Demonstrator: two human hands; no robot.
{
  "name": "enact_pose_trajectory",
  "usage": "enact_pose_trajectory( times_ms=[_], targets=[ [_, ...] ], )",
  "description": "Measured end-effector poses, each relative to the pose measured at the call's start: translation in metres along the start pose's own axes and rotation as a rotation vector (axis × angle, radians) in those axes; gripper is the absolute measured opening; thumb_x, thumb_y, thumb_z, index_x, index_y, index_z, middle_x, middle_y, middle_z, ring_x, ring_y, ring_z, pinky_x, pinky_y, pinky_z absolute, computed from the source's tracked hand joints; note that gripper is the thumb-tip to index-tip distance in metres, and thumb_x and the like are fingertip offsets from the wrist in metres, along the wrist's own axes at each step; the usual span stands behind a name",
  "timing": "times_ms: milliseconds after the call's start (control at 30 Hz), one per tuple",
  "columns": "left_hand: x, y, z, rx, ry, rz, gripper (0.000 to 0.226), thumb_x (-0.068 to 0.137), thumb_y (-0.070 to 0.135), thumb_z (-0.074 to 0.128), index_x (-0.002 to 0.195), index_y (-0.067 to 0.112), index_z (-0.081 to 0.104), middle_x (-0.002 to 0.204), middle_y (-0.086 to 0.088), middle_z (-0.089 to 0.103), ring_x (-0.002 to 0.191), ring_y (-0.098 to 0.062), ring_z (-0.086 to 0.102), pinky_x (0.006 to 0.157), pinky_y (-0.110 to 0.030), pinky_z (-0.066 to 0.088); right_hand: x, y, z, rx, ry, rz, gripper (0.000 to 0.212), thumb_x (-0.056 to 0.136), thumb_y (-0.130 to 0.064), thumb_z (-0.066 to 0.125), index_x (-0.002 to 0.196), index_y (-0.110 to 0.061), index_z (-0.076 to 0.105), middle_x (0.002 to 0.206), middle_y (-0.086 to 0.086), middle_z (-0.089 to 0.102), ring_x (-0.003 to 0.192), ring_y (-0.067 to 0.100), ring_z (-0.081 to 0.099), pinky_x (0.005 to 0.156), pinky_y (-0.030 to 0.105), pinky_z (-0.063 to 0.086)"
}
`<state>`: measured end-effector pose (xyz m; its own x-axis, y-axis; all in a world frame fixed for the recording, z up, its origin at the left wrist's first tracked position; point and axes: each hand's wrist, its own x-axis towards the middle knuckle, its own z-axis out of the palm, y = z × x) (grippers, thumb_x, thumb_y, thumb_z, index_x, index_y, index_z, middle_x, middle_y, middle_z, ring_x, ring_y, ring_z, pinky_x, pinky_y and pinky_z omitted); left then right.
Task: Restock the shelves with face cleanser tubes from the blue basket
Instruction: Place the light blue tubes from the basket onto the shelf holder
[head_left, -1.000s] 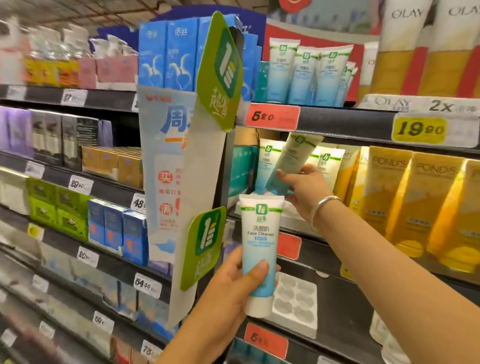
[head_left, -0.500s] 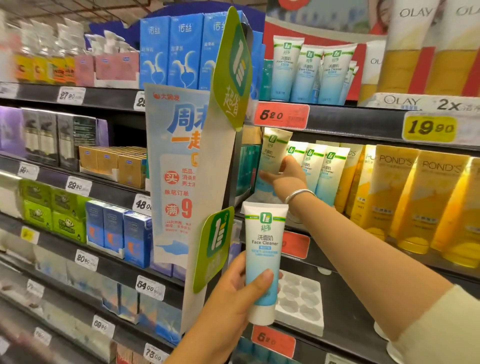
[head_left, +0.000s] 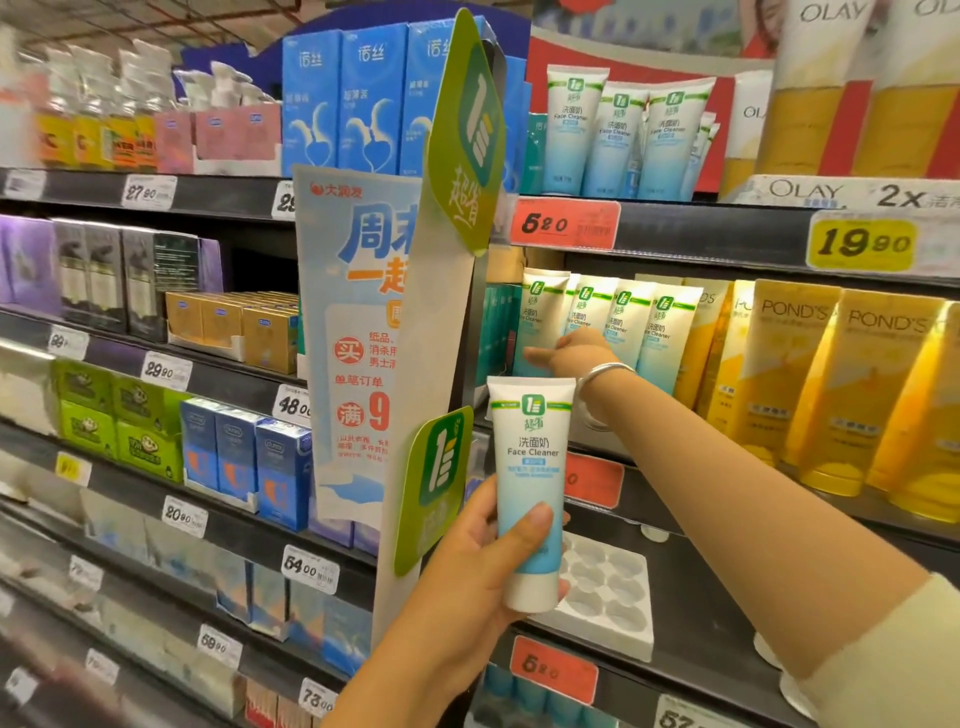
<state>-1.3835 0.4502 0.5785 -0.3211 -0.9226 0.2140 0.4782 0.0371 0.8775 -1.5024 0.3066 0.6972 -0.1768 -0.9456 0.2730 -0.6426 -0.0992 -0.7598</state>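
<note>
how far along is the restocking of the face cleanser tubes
Done: four cleanser tubes stand in a row on the middle shelf, where the right hand reaches with extended fingers. In hand: the left hand grips one more face cleanser tube, not yet shelved. The blue basket is out of view, so what remains is unknown.

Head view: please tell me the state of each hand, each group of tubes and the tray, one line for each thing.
Left hand: grips one tube, thumb on its front.
Held tube: upright, cap down, off the shelf.
Right hand: reaches to the middle shelf row; grip unclear.
Middle shelf tubes: standing in a row, leaning slightly.
Top shelf tubes: standing, cap down.
White tray: lies flat, its pockets hold nothing.
</note>
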Motion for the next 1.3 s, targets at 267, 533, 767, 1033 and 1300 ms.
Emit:
enact_pose_trajectory(
  times_ms=[267, 533, 767, 1033, 1300],
  targets=[
    [0.025, 0.023, 0.016, 0.133, 0.087, -0.064, 0.055, 0.062, 0.041, 0.069, 0.108, 0.016, 0.054, 0.091, -0.006, 0.068, 0.068, -0.01, 0.066, 0.055, -0.027, 0.053, -0.067, 0.029, -0.05, 0.594, -0.258, 0.031, 0.026, 0.09, -0.035, 0.055, 0.089, -0.011, 0.062, 0.074, 0.004, 0.07, 0.063, 0.015, 0.068, 0.059, 0.026, 0.058],
    [0.06, 0.05, 0.041, 0.222, 0.106, -0.01, 0.042, 0.076, 0.038, 0.07, 0.107, 0.016, 0.054, 0.099, -0.006, 0.064, 0.078, -0.015, 0.064, 0.058, -0.029, 0.055, -0.084, 0.026, -0.069, 0.49, -0.403, -0.068, 0.024, 0.076, -0.03, 0.067, 0.095, -0.015, 0.066, 0.095, 0.004, 0.074, 0.083, 0.016, 0.07, 0.076, 0.028, 0.056],
    [0.086, 0.068, 0.047, 0.56, 0.184, 0.241, 0.037, 0.08, 0.028, 0.069, 0.115, 0.019, 0.058, 0.105, 0.001, 0.065, 0.085, -0.009, 0.063, 0.054, -0.009, 0.047, -0.066, 0.017, -0.068, 0.561, -0.117, -0.135, 0.015, 0.082, -0.016, 0.068, 0.093, -0.01, 0.061, 0.093, 0.009, 0.07, 0.079, 0.017, 0.072, 0.067, 0.027, 0.059],
    [0.123, 0.061, 0.045, 0.753, 0.26, 0.351, 0.042, 0.086, 0.009, 0.061, 0.126, 0.021, 0.054, 0.118, 0.002, 0.061, 0.098, -0.009, 0.058, 0.066, -0.013, 0.043, -0.036, 0.017, -0.049, 0.113, 0.271, -0.382, 0.027, 0.079, -0.014, 0.069, 0.098, -0.013, 0.049, 0.11, 0.009, 0.063, 0.102, 0.025, 0.062, 0.082, 0.028, 0.053],
    [0.136, 0.055, 0.037, 0.839, 0.286, 0.259, 0.048, 0.089, 0.008, 0.057, 0.134, 0.018, 0.047, 0.13, -0.004, 0.056, 0.11, -0.015, 0.053, 0.092, -0.028, 0.044, -0.014, 0.031, -0.031, 0.168, 0.269, -0.26, 0.037, 0.078, -0.022, 0.072, 0.108, -0.013, 0.053, 0.114, 0.008, 0.063, 0.1, 0.023, 0.061, 0.079, 0.026, 0.049]
  ],
)
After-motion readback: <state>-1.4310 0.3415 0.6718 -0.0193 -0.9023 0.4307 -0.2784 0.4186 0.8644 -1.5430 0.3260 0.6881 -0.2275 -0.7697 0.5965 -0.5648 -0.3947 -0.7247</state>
